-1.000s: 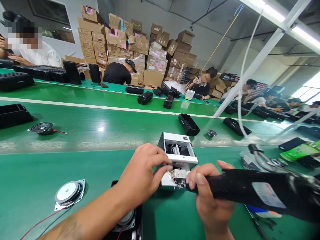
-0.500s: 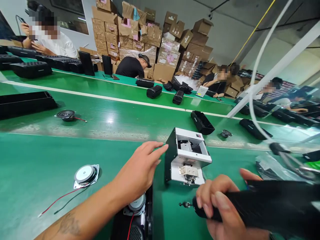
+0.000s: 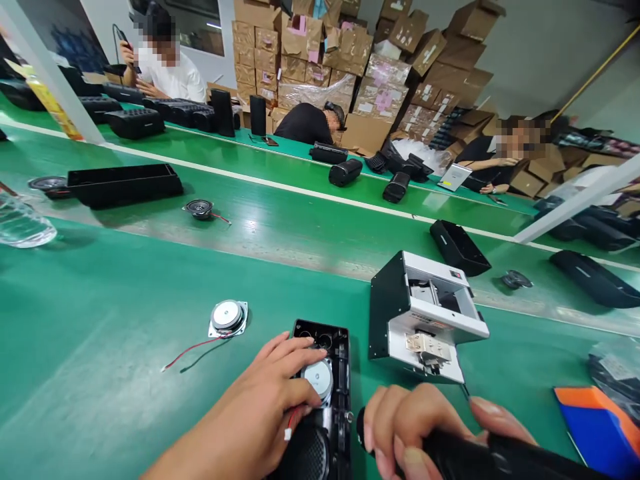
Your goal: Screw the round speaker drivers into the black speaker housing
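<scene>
My left hand (image 3: 260, 407) rests on a black speaker housing (image 3: 325, 400) lying on the green table, its fingertips touching the round silver speaker driver (image 3: 319, 379) set inside it. My right hand (image 3: 415, 427) is closed around the black handle of an electric screwdriver (image 3: 500, 460) at the bottom right, held just right of the housing. A white and black screw feeder box (image 3: 425, 313) stands right behind my right hand. A loose speaker driver (image 3: 228, 317) with red and black wires lies to the left of the housing.
A long black housing (image 3: 125, 185) and a small driver (image 3: 200, 209) lie on the conveyor belt farther back, with more black shells (image 3: 457, 247) to the right. A clear plastic bag (image 3: 20, 227) is at the left edge. Several people sit across, before stacked cardboard boxes (image 3: 350, 60).
My left hand left the screw feeder and came down onto the speaker driver in the black housing. My right hand drew the screwdriver back from the feeder. The view swung left and down.
</scene>
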`<state>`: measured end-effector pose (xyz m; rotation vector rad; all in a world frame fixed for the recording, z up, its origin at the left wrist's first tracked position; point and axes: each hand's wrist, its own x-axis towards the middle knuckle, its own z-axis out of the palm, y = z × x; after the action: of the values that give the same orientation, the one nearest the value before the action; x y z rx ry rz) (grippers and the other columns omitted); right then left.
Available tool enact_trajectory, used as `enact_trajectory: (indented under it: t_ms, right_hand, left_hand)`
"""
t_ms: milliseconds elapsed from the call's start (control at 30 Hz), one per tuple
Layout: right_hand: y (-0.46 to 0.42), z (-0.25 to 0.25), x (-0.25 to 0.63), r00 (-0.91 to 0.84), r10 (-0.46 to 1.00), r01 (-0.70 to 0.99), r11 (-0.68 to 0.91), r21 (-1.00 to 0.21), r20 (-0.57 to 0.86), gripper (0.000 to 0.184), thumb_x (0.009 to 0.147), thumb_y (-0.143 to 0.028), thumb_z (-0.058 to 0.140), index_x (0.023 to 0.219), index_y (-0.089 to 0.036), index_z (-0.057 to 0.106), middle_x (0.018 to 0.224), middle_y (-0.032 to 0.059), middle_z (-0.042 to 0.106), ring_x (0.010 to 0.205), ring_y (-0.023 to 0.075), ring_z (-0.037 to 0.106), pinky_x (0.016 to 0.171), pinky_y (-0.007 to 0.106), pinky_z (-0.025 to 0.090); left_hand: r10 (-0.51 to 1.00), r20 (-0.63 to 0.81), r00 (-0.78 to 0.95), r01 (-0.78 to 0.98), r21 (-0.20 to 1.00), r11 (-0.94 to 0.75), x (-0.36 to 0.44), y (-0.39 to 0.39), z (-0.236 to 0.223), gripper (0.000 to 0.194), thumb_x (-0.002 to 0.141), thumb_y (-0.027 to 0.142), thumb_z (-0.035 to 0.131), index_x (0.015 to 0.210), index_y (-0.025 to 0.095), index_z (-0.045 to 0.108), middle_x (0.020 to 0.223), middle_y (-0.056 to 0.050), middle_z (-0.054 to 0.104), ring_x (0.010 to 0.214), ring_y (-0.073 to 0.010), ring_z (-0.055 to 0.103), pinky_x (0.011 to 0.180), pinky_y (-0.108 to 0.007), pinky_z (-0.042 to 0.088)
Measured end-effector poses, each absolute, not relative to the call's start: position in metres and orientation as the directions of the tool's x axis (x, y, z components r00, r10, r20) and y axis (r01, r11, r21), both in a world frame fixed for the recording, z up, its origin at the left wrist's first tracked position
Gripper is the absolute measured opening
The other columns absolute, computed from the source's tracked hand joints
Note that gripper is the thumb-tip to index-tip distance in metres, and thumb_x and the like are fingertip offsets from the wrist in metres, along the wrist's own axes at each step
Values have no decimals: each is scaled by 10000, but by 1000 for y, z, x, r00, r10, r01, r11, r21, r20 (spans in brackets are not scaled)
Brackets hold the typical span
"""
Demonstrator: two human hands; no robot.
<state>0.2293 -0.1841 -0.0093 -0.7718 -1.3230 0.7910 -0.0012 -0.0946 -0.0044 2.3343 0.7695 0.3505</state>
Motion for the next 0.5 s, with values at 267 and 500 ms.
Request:
enact_trajectory:
  t_ms: [267,500]
  right_hand:
    - [-163,-3,183,390,670,17,681,-732,632,478,1136,-233,730,1530,-353,488,724,-88,581,444,141,501,430,297,469]
    - [-161,-8,181,341,694,44,662,-749,634,403,1148,-258,691,1488,-359,499,733,-88,558,453,145,508,439,305,446]
  left_hand:
    - [651,151,744,367,722,-587,-1,-95,-6,351,912,-6,678,966,298,846,1446,-44,790,1512,-307,615,1247,-536,558]
    - [666,130,735,380,734,-562,2,-95,-10,362,907,-6,640,986,287,837,1480,-26,774,1519,-314,604,1249,-546,559]
